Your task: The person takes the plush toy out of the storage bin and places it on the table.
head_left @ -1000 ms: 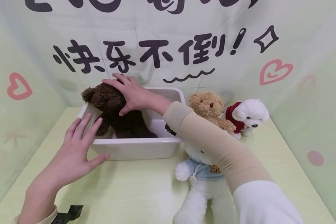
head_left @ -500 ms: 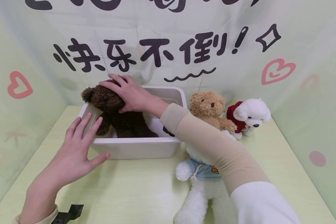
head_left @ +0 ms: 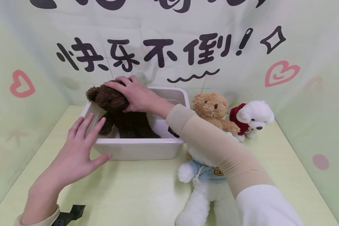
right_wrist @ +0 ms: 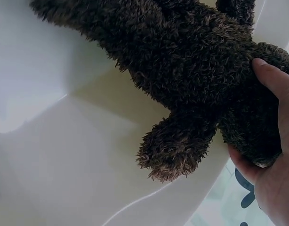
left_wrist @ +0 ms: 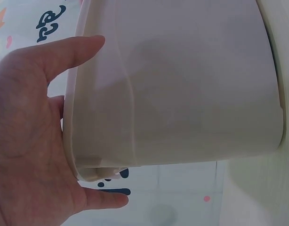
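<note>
the right hand [head_left: 141,96] holds a dark brown teddy bear [head_left: 132,122] by the head, its fingers and thumb clamped round the plush from either side. the bear is inside a white tub [head_left: 138,150], body on the floor of it and head above the rim at the left end. the left hand [head_left: 73,158] is at the tub's near left corner, fingers spread apart and holding nothing; whether they touch the rim, i cannot tell. right of the tub, on the counter [head_left: 138,191], are a tan teddy bear [head_left: 210,106], a white plush dog [head_left: 257,113] in red and, nearer, a white plush toy [head_left: 196,201] in a blue top, partly hidden by the right sleeve [head_left: 226,150].
</note>
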Demonstrator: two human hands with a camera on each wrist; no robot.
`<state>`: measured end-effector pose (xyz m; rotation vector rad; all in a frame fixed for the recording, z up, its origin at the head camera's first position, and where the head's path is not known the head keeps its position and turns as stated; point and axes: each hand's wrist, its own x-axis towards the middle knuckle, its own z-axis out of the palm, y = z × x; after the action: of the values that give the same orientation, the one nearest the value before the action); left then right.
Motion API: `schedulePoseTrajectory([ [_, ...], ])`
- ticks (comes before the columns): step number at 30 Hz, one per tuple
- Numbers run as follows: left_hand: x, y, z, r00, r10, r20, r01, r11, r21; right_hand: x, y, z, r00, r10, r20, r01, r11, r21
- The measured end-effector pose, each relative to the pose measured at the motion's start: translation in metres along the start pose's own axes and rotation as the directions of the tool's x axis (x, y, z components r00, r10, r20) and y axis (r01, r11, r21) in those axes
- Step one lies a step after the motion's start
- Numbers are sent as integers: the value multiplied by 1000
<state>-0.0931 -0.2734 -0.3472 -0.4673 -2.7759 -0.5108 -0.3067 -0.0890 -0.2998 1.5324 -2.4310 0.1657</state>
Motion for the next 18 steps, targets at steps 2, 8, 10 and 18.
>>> schedulePoseTrajectory([
  [2, 1, 0, 0, 1000, -2, 2, 2, 1000, 6, -2, 2, -1, 1000, 11, -11, -11, 1000, -28],
  [8, 1, 1, 0, 1000, -22, 19, 21, 1000, 9, -6, 5, -7, 997, -50, -59, 45, 996, -78],
  [10, 1, 1, 0, 999, -26, 23, 25, 1000, 9, -8, 5, -10, 995, -75, -65, 68, 991, -117],
  [18, 2, 1, 0, 999, -29, 31, 29, 1000, 10, -16, -2, -28, 998, -61, -34, 53, 977, -207],
])
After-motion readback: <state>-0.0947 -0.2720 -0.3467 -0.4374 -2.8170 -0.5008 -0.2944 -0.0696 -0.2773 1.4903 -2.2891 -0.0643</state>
